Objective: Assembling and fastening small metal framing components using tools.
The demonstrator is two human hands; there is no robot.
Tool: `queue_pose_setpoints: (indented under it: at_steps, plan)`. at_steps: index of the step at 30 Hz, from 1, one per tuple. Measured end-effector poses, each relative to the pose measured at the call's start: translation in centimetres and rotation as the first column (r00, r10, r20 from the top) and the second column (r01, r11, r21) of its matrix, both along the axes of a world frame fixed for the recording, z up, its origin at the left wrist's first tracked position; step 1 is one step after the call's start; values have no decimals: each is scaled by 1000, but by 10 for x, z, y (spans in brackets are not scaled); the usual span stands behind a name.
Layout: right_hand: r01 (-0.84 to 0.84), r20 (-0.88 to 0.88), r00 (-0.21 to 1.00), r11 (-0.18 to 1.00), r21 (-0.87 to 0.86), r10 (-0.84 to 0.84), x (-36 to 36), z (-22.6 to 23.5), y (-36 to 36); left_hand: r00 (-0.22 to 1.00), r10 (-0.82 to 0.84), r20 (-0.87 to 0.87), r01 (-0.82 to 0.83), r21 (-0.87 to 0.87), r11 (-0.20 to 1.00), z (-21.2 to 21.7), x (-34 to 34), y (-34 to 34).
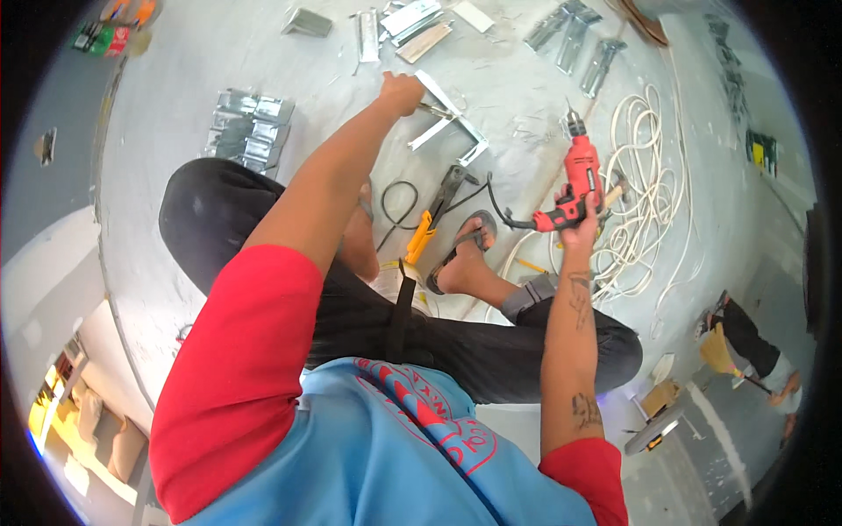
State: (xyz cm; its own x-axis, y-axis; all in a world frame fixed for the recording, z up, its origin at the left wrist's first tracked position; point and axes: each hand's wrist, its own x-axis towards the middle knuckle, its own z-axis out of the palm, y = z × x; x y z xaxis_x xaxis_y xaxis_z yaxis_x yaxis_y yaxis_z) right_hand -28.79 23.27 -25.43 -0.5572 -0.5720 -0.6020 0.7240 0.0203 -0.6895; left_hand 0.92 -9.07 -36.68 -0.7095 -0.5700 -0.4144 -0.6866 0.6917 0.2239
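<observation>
Left hand [402,92]: I see it clenched on the end of a bent metal channel piece [449,118] lying on the floor [175,131].
Right hand [581,223]: grasping a red power drill [579,175], bit up, above white coiled cable [645,188].
Nearby: yellow-handled snips [434,215] beside my sandal.

A coil of white cable [645,206] lies on the grey floor [175,149], with yellow-handled snips [436,215] and a loop of black cord [396,206] near a sandalled foot [465,254]. Stacked metal brackets [248,131] sit to the left, more metal offcuts [579,44] farther off — and at the right edge, another person [750,346] with a broom [721,355].
</observation>
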Motion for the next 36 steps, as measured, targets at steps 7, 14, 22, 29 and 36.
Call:
queue_pose_setpoints:
  at_steps: [7,14,22,29,36]
  plan:
    - [408,257,908,843,-352,-332,22,-92,54,955,278,-101,-291,-152,945,37,7,22]
    - [456,287,890,704,-545,-354,8,-127,97,774,493,-397,-519,47,853,35,-22,205]
    - [723,278,681,683,-103,-678,24,-112,69,828,561,-30,-547,177,818,11,-6,279]
    - [689,-695,715,242,683,-76,74,-32,-37,765,628,143,-643,234,729,-21,23,272]
    - [324,-831,271,767,553,485,-75,-132,-88,799,591,110,-558,500,662,30,-19,261]
